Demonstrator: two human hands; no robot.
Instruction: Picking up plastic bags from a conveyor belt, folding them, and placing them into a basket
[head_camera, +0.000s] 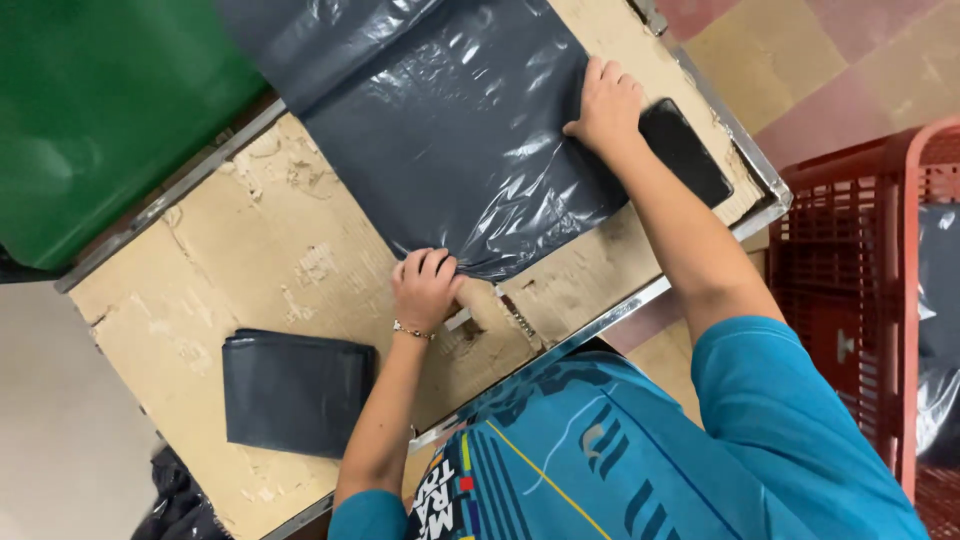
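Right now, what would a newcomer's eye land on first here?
The large dark grey plastic bag spread over the worn cardboard-covered table, with the left hand pinching its near edge and the right hand pressing its right side. A folded stack of similar bags lies at lower left; a red crate stands at right.

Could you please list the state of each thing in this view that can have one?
Large dark plastic bag: spread flat on the table, held by both hands.
Left hand: fingers curled, gripping the bag's near corner.
Right hand: pressing on the bag's right edge.
Stack of folded bags: folded, lying flat, untouched.
Black phone: lying flat, screen dark.
Cardboard-covered table: surface worn and torn.
Red crate: upright on the floor.
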